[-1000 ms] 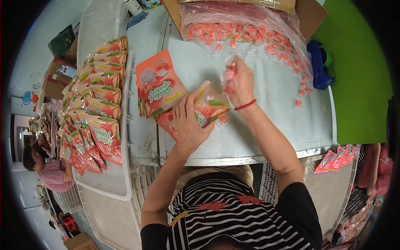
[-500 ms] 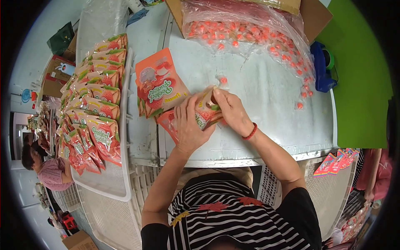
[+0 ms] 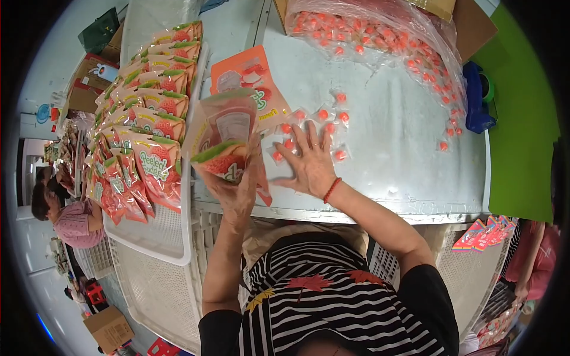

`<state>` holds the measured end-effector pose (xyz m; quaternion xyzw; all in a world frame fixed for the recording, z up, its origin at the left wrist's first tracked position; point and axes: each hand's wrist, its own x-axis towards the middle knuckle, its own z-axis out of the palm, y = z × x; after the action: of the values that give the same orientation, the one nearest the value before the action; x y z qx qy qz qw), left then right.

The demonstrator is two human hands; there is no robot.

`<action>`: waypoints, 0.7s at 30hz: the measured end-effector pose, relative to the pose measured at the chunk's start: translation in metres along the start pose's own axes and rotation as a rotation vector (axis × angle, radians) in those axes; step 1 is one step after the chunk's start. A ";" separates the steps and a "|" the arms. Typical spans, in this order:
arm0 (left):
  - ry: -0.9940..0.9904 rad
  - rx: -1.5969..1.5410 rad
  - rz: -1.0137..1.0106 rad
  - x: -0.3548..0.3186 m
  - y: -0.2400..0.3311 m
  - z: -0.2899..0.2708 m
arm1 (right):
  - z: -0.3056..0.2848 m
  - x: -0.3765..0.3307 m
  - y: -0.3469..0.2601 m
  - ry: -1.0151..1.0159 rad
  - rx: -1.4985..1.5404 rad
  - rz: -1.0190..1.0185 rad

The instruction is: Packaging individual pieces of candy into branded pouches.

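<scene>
My left hand (image 3: 237, 199) is closed around the lower part of a pink-and-peach fruit-print pouch (image 3: 221, 161), held upright with its mouth gaping. To the right, my right hand (image 3: 313, 169) lies on the table, fingers spread, among several small wrapped red candies (image 3: 322, 114); its fingertips touch or nearly touch some of them. Flat pouches (image 3: 240, 64) lie behind the held one, partly covered by it. Whether anything is inside the held pouch cannot be seen.
A white tray (image 3: 185, 237) on the left carries rows of filled pouches (image 3: 155, 163). At the back, a cardboard box (image 3: 478, 26) and a clear plastic bag (image 3: 436, 53) spill wrapped candies. A blue tape dispenser (image 3: 477, 107) stands far right. Other people are at both sides.
Both hands were together on the pouch. Now the left has raised it upright and leftward, while the right has let go and spread over candies, more of which show on the table.
</scene>
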<state>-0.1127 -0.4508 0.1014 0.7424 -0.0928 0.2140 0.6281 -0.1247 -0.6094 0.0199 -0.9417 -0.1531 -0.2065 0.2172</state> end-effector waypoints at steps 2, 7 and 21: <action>0.025 -0.001 -0.109 -0.007 0.000 -0.009 | 0.009 0.004 0.007 -0.069 -0.062 0.021; -0.164 0.593 0.198 -0.014 -0.020 -0.023 | 0.017 0.010 0.023 0.064 -0.118 -0.046; -0.336 0.629 0.363 0.001 -0.035 0.026 | -0.066 0.081 0.004 0.246 1.578 0.792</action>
<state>-0.0917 -0.4693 0.0673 0.8947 -0.2540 0.2151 0.2980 -0.0740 -0.6279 0.1095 -0.4728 0.1105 -0.0503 0.8727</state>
